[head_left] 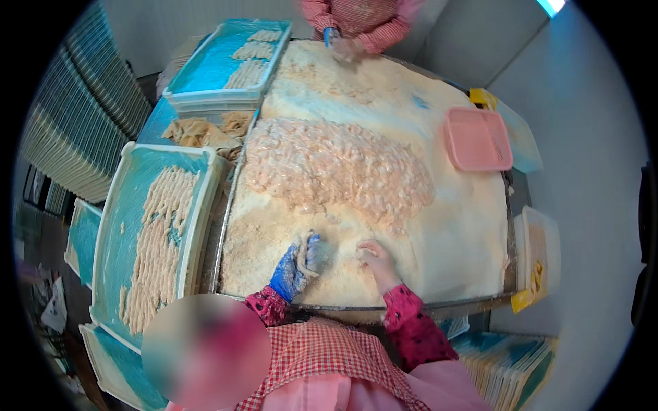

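Observation:
My left hand (295,268), in a blue glove dusted with crumbs, is closed round a crumb-coated strip of meat (306,259). Bare and curled, my right hand (376,262) is low over the pale breadcrumbs (343,284), a short way to the right of the left hand. Whatever its fingers hold, if anything, is too small to make out. Beyond both hands, a wide heap of wet, pinkish raw meat strips (336,168) lies on the crumb-covered table.
At left, a white tray (208,179) lined with blue film holds rows of coated strips; another tray (212,94) stands behind it, near a crumpled brown cloth (199,133). A pink basket (479,139) sits at right. Across the table, a co-worker's hands (343,45) touch the crumbs.

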